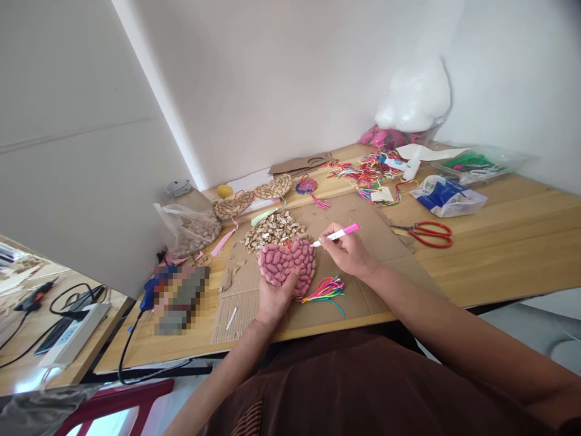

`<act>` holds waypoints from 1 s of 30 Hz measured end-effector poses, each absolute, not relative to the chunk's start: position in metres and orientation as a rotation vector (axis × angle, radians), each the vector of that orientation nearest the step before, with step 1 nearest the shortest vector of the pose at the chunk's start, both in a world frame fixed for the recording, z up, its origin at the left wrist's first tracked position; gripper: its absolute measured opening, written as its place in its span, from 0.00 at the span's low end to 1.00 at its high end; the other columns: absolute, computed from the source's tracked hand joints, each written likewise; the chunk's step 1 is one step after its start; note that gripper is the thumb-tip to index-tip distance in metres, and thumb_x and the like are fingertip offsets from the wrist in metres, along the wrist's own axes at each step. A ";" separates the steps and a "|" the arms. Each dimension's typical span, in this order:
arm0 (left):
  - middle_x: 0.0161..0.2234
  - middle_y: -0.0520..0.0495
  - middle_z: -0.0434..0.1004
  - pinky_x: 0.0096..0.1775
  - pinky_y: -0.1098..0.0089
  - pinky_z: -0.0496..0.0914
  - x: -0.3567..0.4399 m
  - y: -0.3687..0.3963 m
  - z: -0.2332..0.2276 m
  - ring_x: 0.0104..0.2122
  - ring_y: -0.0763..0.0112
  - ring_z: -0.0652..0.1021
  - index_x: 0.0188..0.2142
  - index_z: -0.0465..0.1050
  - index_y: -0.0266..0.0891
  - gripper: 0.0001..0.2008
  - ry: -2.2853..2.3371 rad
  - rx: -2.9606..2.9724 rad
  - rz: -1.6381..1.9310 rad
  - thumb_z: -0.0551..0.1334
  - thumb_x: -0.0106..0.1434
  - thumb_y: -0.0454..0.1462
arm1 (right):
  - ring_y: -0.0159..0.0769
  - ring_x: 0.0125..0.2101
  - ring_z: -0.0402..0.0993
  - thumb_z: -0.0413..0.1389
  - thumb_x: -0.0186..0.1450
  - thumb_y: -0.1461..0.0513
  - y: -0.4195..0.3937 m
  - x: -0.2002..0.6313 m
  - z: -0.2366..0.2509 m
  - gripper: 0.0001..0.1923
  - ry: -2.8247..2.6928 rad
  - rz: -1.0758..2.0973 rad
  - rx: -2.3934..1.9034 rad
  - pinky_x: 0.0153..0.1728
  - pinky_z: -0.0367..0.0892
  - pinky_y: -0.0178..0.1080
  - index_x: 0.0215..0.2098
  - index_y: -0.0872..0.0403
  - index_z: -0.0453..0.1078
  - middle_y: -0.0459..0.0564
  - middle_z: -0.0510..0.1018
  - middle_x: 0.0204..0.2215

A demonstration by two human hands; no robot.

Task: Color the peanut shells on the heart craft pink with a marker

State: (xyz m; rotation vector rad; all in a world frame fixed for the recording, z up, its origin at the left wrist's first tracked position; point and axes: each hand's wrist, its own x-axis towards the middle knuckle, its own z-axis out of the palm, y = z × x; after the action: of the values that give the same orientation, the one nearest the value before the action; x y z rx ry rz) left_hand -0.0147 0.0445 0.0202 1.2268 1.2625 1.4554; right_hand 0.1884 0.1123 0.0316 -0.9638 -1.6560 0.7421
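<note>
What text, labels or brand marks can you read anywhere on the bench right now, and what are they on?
None can be read.
Blue and white packet: print on it, too small and blurred to read.
Pink marker in the right hand: no legible mark.
Glue bottle: label too small to read.
Blurred patch at the bench's left: pixelated, unreadable.
Pink heart piece held by the left hand: no writing.

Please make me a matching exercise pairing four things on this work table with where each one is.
Things:
1. pink marker
2. pink heart piece
3. red scissors
4. bright cord tassel

Places:
A. on bare wood, right of the cardboard sheet
B. in the right hand
C. on the cardboard, below the right hand
D. steadied by the left hand

Pairs: 1-B, 2-D, 3-A, 4-C
</note>
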 end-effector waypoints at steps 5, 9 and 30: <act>0.60 0.42 0.76 0.69 0.53 0.60 -0.015 0.046 0.019 0.62 0.53 0.74 0.61 0.66 0.43 0.35 1.272 1.221 1.460 0.75 0.56 0.37 | 0.35 0.25 0.67 0.56 0.68 0.55 0.113 0.187 0.032 0.09 -1.673 0.703 -0.985 0.30 0.59 0.39 0.31 0.49 0.67 0.45 0.73 0.25; 0.60 0.41 0.75 0.68 0.51 0.60 -0.016 0.047 0.017 0.63 0.52 0.73 0.60 0.67 0.42 0.34 1.306 1.243 1.457 0.74 0.56 0.37 | 0.35 0.26 0.67 0.54 0.68 0.56 0.114 0.188 0.032 0.09 -1.688 0.701 -0.986 0.30 0.60 0.39 0.32 0.49 0.67 0.45 0.73 0.25; 0.57 0.38 0.79 0.64 0.50 0.68 -0.020 0.054 0.006 0.58 0.53 0.78 0.59 0.68 0.38 0.28 1.278 1.393 1.470 0.70 0.60 0.37 | 0.36 0.26 0.69 0.53 0.68 0.56 0.116 0.188 0.030 0.08 -1.716 0.612 -1.029 0.30 0.61 0.38 0.33 0.50 0.67 0.46 0.74 0.25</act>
State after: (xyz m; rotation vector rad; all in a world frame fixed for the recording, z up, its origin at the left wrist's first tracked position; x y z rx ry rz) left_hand -0.0197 0.0536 0.0058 1.3926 1.2776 1.4698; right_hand 0.1885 0.1163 0.0299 -1.0288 -1.7159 0.6122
